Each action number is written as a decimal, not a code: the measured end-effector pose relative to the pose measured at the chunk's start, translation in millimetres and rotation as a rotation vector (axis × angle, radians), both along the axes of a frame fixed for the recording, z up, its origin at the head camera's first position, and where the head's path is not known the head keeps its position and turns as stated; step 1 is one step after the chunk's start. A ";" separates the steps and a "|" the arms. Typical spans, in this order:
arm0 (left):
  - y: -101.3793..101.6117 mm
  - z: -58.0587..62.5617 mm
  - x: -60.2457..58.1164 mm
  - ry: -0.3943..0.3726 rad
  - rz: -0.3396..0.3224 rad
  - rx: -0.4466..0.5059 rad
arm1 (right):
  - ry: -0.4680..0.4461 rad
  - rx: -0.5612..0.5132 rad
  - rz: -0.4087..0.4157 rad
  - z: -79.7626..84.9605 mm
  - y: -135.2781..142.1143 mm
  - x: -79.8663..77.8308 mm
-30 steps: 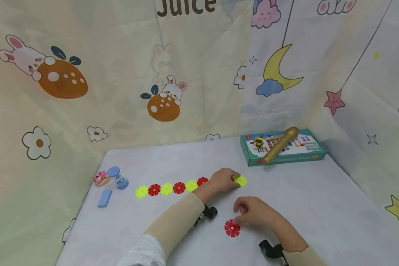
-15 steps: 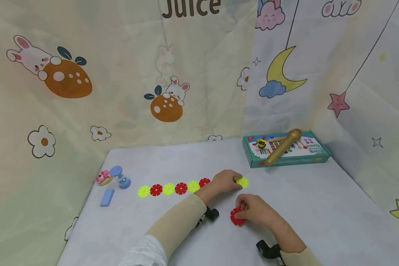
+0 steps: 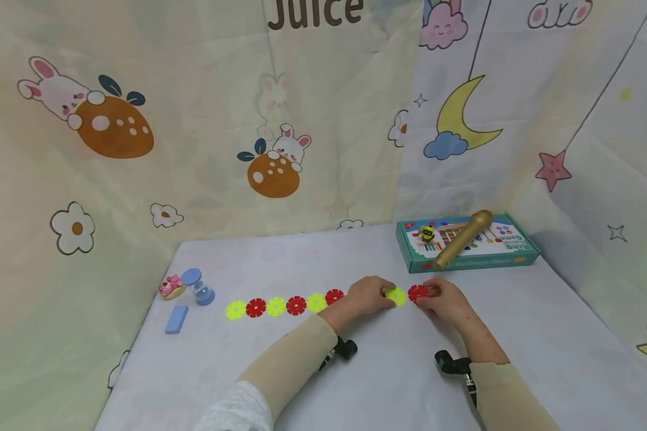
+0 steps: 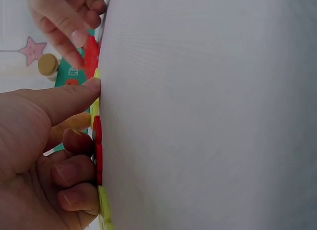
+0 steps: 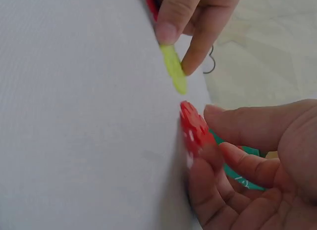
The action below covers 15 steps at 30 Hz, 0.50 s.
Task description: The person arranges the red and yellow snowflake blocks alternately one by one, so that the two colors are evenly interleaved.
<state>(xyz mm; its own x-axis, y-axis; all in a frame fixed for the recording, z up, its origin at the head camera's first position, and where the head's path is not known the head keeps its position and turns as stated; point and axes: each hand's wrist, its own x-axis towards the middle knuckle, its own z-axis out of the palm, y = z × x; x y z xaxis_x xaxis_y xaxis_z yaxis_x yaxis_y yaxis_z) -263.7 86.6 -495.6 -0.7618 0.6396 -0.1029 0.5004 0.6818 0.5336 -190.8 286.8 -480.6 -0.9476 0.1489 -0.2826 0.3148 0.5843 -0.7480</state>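
Note:
A row of notched plastic interlocking discs (image 3: pixel 276 307), yellow and red by turns, lies flat on the white table. My left hand (image 3: pixel 368 294) hides part of the row and holds the yellow disc (image 3: pixel 396 297) at its right end between thumb and finger. Just right of that one, my right hand (image 3: pixel 452 302) pinches a red disc (image 3: pixel 417 293) by its right side. In the right wrist view a small gap parts the red disc (image 5: pixel 194 126) from the yellow disc (image 5: pixel 173 71). Further red disc edges (image 4: pixel 98 151) show under the left fingers in the left wrist view.
A green game box (image 3: pixel 474 261) at the back right bears a gold microphone-shaped object (image 3: pixel 463 239) and a small bee figure (image 3: pixel 426 233). Far left stand a blue sand timer (image 3: pixel 201 290), a pink figure (image 3: pixel 171 287) and a blue block (image 3: pixel 176 319). Printed cloth hangs behind.
My right hand has picked the red disc up from the table's front area and carried it away from me, beside the yellow one. The left hand has stayed at the yellow disc.

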 end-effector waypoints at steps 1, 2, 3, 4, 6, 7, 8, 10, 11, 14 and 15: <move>0.6 0.4 0.0 0.000 0.000 0.001 | 0.006 0.035 0.011 -1.2 1.5 0.2; 1.0 1.0 -0.2 0.000 0.000 0.003 | 0.011 0.060 0.020 -2.4 2.7 0.1; 1.2 1.5 -0.6 -0.001 0.001 0.006 | 0.020 0.075 0.032 -3.6 3.7 -0.4; 1.0 1.7 -1.4 0.002 0.001 0.008 | 0.031 0.089 0.044 -5.0 4.4 -1.5; -0.3 2.7 -3.5 0.001 0.005 0.016 | 0.050 0.109 0.063 -7.1 4.4 -4.5; -0.8 2.7 -4.0 -0.002 0.006 0.020 | 0.053 0.116 0.071 -8.0 4.5 -6.1; -1.2 2.4 -4.9 -0.004 0.009 0.023 | 0.051 0.118 0.077 -8.6 4.4 -7.6; -1.4 1.6 -6.8 -0.006 0.013 0.034 | 0.041 0.118 0.082 -9.2 4.3 -11.1; -1.4 1.2 -7.7 -0.009 0.016 0.039 | 0.031 0.114 0.080 -9.1 4.0 -12.6; -0.9 -1.6 -10.5 -0.014 0.026 0.044 | 0.003 0.112 0.074 -9.0 3.9 -16.8; -0.7 -2.5 -11.3 -0.017 0.030 0.044 | -0.002 0.113 0.074 -9.1 4.1 -17.8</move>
<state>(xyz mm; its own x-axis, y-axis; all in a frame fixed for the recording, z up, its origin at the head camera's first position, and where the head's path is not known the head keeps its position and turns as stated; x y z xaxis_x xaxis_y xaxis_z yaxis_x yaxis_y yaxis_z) -275.0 85.9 -498.1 -0.7790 0.6207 -0.0882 0.4706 0.6718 0.5720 -208.5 290.8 -489.7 -0.9565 0.1097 -0.2702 0.2695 0.6864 -0.6754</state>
